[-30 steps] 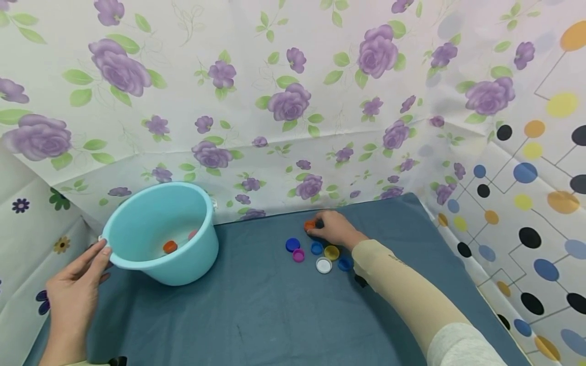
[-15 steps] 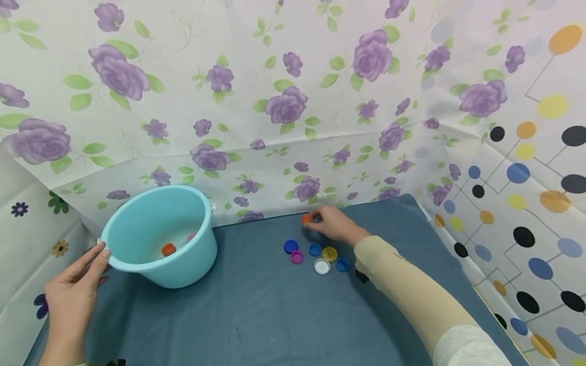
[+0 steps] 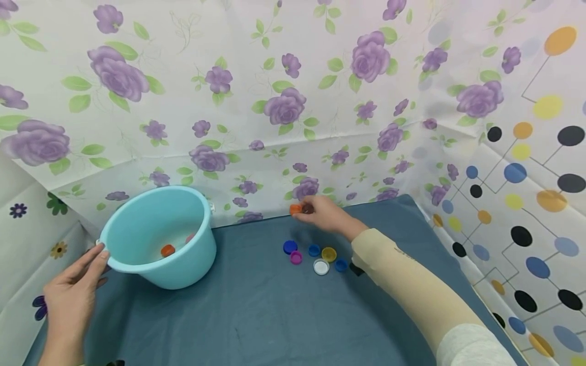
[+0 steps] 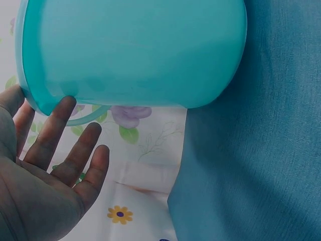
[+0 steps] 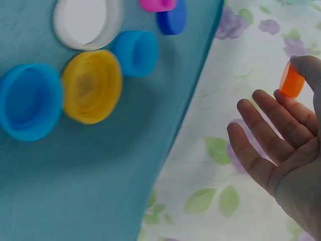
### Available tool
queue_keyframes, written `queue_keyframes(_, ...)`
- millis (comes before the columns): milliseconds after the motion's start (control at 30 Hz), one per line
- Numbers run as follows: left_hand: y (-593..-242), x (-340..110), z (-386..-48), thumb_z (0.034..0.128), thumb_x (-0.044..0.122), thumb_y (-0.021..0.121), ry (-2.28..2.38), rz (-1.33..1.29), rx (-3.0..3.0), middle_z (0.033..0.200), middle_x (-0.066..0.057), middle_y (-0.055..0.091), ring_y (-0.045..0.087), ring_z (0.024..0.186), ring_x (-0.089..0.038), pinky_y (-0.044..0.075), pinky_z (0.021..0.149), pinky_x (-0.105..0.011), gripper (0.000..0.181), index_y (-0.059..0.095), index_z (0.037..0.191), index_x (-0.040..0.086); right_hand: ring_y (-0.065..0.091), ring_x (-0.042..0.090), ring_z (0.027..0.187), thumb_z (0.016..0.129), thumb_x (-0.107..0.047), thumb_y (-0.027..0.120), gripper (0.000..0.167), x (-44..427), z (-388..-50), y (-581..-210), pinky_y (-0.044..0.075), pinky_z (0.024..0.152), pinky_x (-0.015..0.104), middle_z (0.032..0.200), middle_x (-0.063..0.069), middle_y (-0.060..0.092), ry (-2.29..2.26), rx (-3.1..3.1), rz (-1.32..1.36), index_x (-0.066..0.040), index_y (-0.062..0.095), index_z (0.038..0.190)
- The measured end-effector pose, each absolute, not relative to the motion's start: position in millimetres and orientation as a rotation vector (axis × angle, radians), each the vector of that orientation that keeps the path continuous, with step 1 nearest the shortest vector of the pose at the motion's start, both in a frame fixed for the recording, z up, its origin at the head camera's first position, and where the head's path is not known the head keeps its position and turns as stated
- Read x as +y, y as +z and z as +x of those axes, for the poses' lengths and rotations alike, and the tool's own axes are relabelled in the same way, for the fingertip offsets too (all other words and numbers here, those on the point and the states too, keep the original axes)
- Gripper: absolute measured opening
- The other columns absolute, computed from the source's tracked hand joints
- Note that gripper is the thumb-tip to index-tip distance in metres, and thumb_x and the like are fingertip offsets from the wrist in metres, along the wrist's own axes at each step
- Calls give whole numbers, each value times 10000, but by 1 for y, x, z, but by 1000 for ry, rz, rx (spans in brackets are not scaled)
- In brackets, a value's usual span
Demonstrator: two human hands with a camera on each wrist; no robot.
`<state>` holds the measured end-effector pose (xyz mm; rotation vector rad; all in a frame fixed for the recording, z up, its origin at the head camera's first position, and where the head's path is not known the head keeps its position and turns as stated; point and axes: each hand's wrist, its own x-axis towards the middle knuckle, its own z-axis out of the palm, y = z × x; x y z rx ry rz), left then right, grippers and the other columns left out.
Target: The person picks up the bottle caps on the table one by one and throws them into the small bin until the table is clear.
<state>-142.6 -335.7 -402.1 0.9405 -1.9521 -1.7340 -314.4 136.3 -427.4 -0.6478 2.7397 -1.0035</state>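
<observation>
A light blue bucket (image 3: pixel 185 267) stands at the left, its mouth tipped slightly towards me. My left hand (image 3: pixel 73 295) pinches its near-left rim between thumb and fingers; in the left wrist view the other fingers spread beside the wall. Inside the bucket lie an orange cap (image 3: pixel 168 250) and a pink item (image 3: pixel 189 238), partly hidden by the rim. My right hand (image 3: pixel 328 216) holds another orange bottle cap (image 3: pixel 295 209) between thumb and index finger, raised above the cloth near the back wall. The right wrist view shows its remaining fingers extended below the cap (image 5: pixel 292 80).
Several caps lie grouped below my right hand: dark blue (image 3: pixel 290 247), magenta (image 3: pixel 296 257), small blue (image 3: pixel 314 250), yellow (image 3: pixel 328 254), white (image 3: pixel 321 267) and another blue one (image 3: pixel 341 265). A blue-grey cloth (image 3: pixel 256 315) covers the table. Floral sheeting (image 3: pixel 256 101) rises behind it.
My right hand has lifted the orange cap off the cloth and moved it slightly left and up. The left hand keeps its hold on the bucket rim.
</observation>
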Motion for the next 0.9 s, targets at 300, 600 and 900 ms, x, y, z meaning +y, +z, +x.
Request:
queue_keyframes(300, -403, -338, -143, 752, 364, 764, -1754, 931, -1931, 1116, 193, 657, 628, 703, 76, 483, 510, -91, 451, 658, 1179, 268, 609, 68, 776, 864, -507, 601, 265, 109, -305, -409, 516, 635, 242, 912, -115, 633, -1010, 2731, -782, -285, 613, 1009)
queue_keyframes(600, -405, -337, -143, 756, 368, 761, -1734, 919, -1940, 1044, 208, 668, 628, 696, 76, 482, 507, -90, 449, 660, 1180, 260, 617, 42, 832, 867, -510, 588, 254, 74, -298, -383, 530, 685, 231, 929, -127, 637, -1057, 2643, -921, -297, 601, 1004)
queue_keyframes(900, -405, -339, -144, 752, 365, 764, -1760, 910, -1929, 1049, 209, 665, 629, 694, 77, 484, 498, -95, 457, 659, 1183, 257, 584, 20, 888, 867, -526, 578, 291, 36, -291, -349, 515, 703, 211, 957, -137, 620, -1043, 2640, -1037, -285, 597, 1030)
